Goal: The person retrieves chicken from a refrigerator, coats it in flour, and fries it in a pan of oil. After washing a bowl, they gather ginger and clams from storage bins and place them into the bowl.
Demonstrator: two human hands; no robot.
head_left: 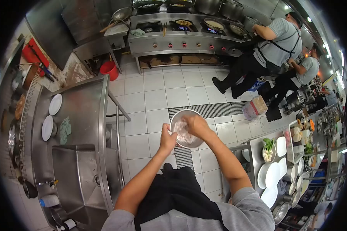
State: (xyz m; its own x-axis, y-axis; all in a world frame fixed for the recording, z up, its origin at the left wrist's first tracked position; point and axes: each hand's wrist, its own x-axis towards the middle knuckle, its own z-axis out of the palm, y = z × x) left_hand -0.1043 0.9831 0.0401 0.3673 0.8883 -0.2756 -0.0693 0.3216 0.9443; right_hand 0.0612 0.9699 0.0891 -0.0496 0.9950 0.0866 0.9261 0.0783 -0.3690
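Observation:
A round metal bowl [199,143] is held up in front of my body, above the tiled floor. My left hand [167,138] grips its left rim, with the thumb over the edge. Inside the bowl lies a pale, whitish food coated in something floury [181,133]; its exact kind is not clear. My right hand [194,126] reaches into the bowl from the right, its fingers curled down into the pale food. The fingertips are blurred and partly hidden, so what they hold cannot be made out.
A steel sink [77,169] and counter with white plates [55,104] stand left. Ahead is a stove [177,48] with pans over flames. A co-worker [277,42] stands there, another person beside. At right, a table holds plates [269,175] and greens [268,144].

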